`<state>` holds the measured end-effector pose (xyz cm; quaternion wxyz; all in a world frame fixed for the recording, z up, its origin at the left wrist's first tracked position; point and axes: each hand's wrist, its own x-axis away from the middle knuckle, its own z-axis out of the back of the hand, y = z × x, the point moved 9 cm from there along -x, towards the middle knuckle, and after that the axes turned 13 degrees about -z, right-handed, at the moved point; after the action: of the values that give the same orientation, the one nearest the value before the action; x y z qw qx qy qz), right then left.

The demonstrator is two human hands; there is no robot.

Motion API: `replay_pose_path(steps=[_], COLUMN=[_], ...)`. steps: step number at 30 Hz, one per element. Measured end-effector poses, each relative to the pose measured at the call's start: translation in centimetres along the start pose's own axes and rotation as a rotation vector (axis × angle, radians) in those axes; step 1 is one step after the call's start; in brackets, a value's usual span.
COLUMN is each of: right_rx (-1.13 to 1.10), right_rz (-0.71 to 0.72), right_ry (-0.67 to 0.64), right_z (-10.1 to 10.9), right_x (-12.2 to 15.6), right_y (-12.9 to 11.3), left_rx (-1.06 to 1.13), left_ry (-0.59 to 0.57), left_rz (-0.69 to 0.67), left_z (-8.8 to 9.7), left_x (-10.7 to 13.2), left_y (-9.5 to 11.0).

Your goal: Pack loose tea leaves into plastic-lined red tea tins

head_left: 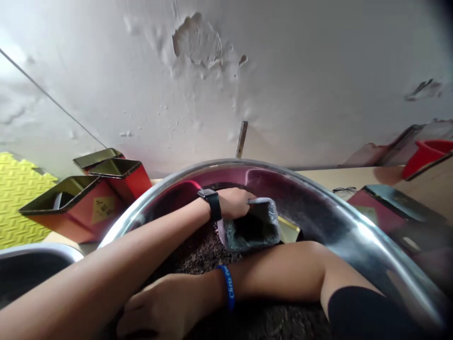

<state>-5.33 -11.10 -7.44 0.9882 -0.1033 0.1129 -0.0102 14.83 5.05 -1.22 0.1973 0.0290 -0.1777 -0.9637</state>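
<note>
A wide stainless steel basin [226, 164] holds a heap of dark, loose, tea-like leaves [200, 252]. My forearms cross above it. My left hand [234, 203], with a black smartwatch [212, 204] on the wrist, grips the rim of a foil-lined pouch [252, 231], whose open mouth faces me. The pouch's inside is dark, so its contents are hidden. My right hand [155, 307], with a blue wristband [227, 287], lies palm down on the leaves at the bottom of the view. Its fingers are partly cut off by the frame edge and my left forearm.
Open red tins [76, 212] stand beyond the basin on the left, on a yellow foam mat [21, 198]. A second steel basin [31, 264] sits at lower left. A dark-topped red tin [385, 208] and a red scoop [426, 156] lie right, before a peeling white wall [283, 80].
</note>
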Motion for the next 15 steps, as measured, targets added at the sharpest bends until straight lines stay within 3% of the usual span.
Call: replay_pose_path(steps=[3, 6, 8, 10, 13, 15], right_rx=[0.092, 0.272, 0.319, 0.308, 0.211, 0.132], right_rz=[0.020, 0.159, 0.135, 0.065, 0.137, 0.068], right_ry=[0.041, -0.036, -0.109, -0.158, -0.271, -0.347], right_z=[0.3, 0.4, 0.7, 1.7, 3.8, 5.9], right_x=[0.5, 1.4, 1.8, 2.1, 3.2, 3.7], right_y=[-0.6, -2.2, -2.2, -2.0, -3.8, -4.6], left_rx=[0.023, 0.024, 0.025, 0.020, 0.000, 0.005], left_ry=[0.004, 0.019, 0.015, 0.000, 0.003, 0.013], left_rz=[0.015, 0.027, 0.023, 0.009, -0.022, -0.026], left_z=[-0.1, -0.2, -0.4, -0.6, -0.7, -0.6], left_x=[0.0, 0.1, 0.2, 0.2, 0.2, 0.2], left_y=[-0.8, -1.0, -0.8, -0.5, -0.1, -0.1])
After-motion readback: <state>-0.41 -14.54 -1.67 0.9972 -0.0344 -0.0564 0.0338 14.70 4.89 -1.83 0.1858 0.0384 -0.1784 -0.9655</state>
